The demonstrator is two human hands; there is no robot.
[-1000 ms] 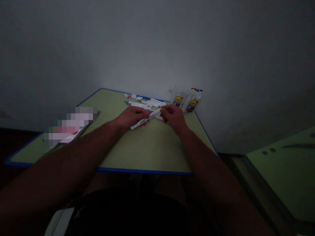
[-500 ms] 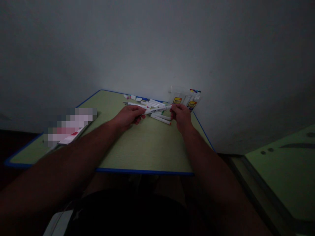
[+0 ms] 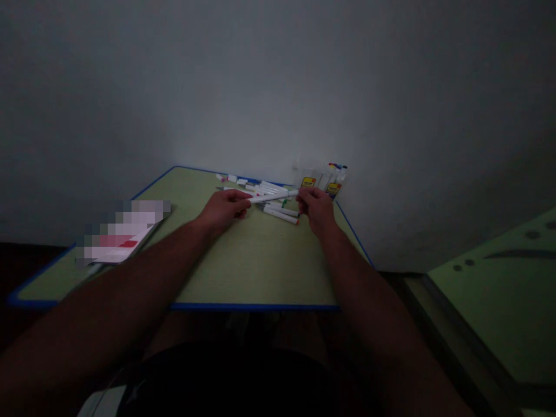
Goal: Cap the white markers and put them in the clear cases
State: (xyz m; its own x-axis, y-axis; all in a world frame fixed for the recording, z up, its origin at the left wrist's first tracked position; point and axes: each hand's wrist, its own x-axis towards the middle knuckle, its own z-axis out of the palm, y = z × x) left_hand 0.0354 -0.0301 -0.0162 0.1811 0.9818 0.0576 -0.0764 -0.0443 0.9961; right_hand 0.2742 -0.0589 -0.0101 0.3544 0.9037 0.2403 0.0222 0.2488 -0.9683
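A pale grey wall (image 3: 278, 87) fills the upper half of the view and meets the far edge of a green table (image 3: 243, 260) with a blue rim. The room is dim. A second green surface (image 3: 499, 301) lies low at the right, well apart from the table.

Both bare forearms reach from the near edge toward the far right part of the tabletop. At the left of the table lies a flat white and red pack (image 3: 121, 231), its face blurred out, with one corner near the left rim.

The left hand (image 3: 223, 208) rests low over the table with its fingers curled around the left end of a white marker (image 3: 273, 197). The right hand (image 3: 316, 209) pinches the right end of the same marker. So the hands are apart, each clamped on one end, and the marker spans the gap between them, nearly level and lifted just above the table.

In the far right corner, against the wall, stand a few small clear bottles (image 3: 324, 180) with yellow labels and coloured caps, just beyond the right hand. Left of them a loose heap of white markers (image 3: 260, 186) lies along the far edge. Two more markers (image 3: 282, 214) lie on the table beneath the held one, between the hands.
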